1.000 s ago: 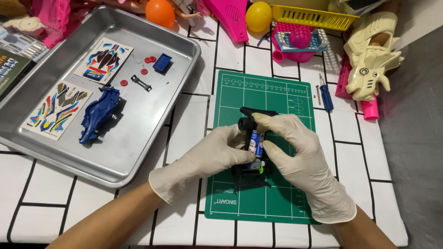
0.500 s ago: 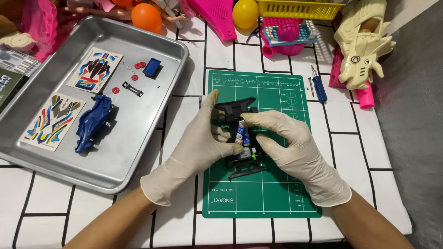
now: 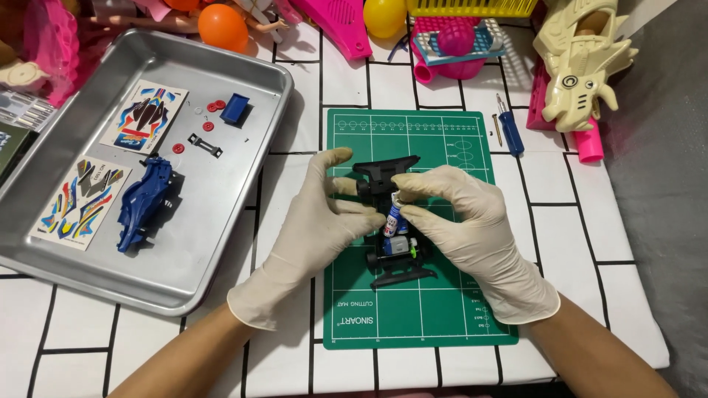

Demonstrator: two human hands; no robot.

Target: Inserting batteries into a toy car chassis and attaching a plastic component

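Both hands wear pale gloves and work over a green cutting mat (image 3: pixel 435 309). My left hand (image 3: pixel 313 228) grips the left side of a black toy car chassis (image 3: pixel 391 221) that lies on the mat. My right hand (image 3: pixel 464 228) pinches a small blue and white battery (image 3: pixel 393 218) seated in the chassis, just above its small motor. The chassis's front bumper points away from me.
A metal tray (image 3: pixel 243 191) at the left holds a blue car body (image 3: pixel 144 203), two sticker sheets (image 3: pixel 144 114), red small parts and a blue piece. A blue screwdriver (image 3: pixel 509 129) lies right of the mat. Colourful toys crowd the far edge.
The view has shifted, so the mat and tray sit lower and further right in frame. My hands stay on the chassis, fingers pressing the battery further in.
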